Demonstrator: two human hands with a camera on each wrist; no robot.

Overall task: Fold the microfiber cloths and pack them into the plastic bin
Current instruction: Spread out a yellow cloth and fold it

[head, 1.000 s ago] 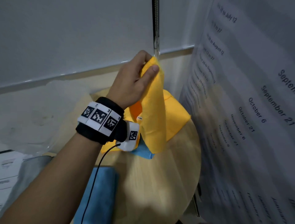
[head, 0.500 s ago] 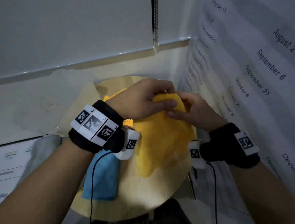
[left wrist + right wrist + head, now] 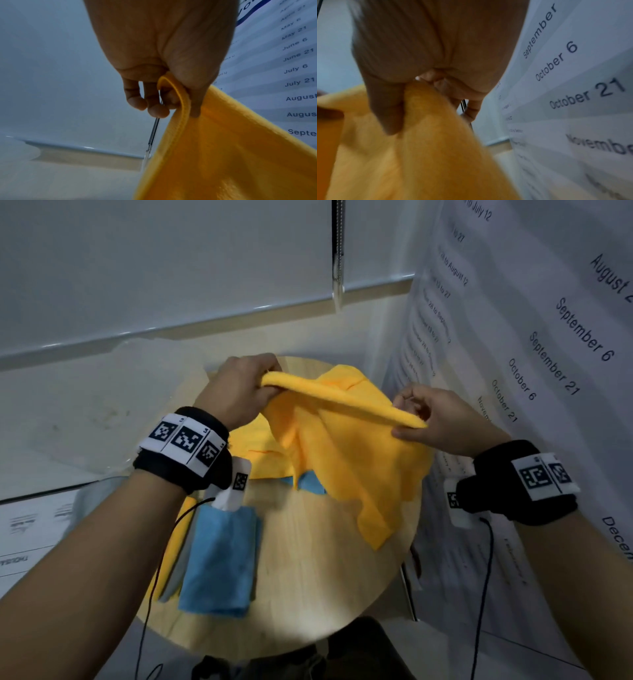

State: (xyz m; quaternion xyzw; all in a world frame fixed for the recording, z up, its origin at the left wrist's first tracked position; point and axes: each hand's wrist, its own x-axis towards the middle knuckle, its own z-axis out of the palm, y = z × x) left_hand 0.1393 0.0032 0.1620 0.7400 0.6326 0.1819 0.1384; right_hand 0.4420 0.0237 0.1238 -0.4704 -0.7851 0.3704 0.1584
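Observation:
A yellow microfiber cloth hangs above the round wooden table, stretched by its top edge between both hands. My left hand pinches the left corner, and the left wrist view shows the yellow cloth clamped between thumb and fingers. My right hand pinches the right corner; in the right wrist view the cloth runs under the thumb. More yellow cloths lie on the table beneath it. A folded blue cloth lies at the front left. No plastic bin is in view.
Under the folded blue cloth lie a grey and a yellow cloth. Another blue cloth peeks from under the yellow pile. A printed date chart hangs close on the right. A window blind and its metal chain are behind the table.
The left hand held the cloth up alone a second ago. The right hand joined it at one corner, and now the two hands have drawn apart, spreading the top edge.

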